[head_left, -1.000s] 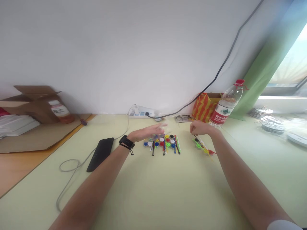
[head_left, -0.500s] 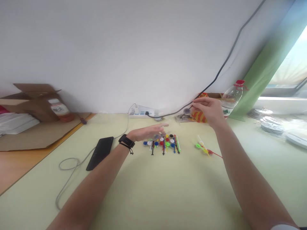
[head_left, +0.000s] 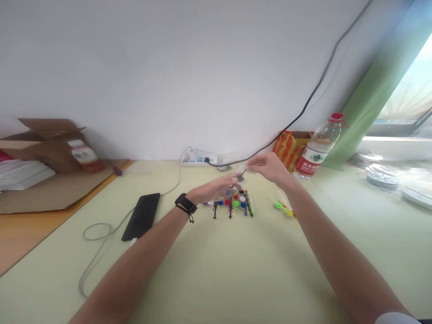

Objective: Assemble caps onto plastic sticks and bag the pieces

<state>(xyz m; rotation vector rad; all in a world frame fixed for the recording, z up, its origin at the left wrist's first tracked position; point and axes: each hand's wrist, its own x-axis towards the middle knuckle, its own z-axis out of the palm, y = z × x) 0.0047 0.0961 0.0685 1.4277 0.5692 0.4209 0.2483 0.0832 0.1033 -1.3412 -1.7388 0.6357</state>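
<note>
My left hand point(head_left: 214, 190), a black band on its wrist, hovers over a cluster of small coloured caps and pins point(head_left: 236, 203) on the pale yellow table. Its fingers curl round something clear that looks like a small plastic bag point(head_left: 225, 192). My right hand point(head_left: 268, 168) is just right of the left fingertips and pinches a small dark piece point(head_left: 240, 178) at the mouth of that clear thing. A smaller group of green, yellow and red pieces point(head_left: 285, 207) lies to the right, below my right forearm.
A black phone point(head_left: 141, 216) and a grey looped cable point(head_left: 96, 238) lie at the left. A power strip point(head_left: 199, 159), a striped orange bag point(head_left: 285, 150) and a water bottle point(head_left: 317, 148) stand along the wall. There is a cardboard box point(head_left: 47, 144) far left and stacked plates point(head_left: 383, 175) far right.
My right hand picked a dark piece from the right-hand group, lifted it high near the striped bag, then brought it down and left to my left hand, whose fingers have curled and risen slightly.
</note>
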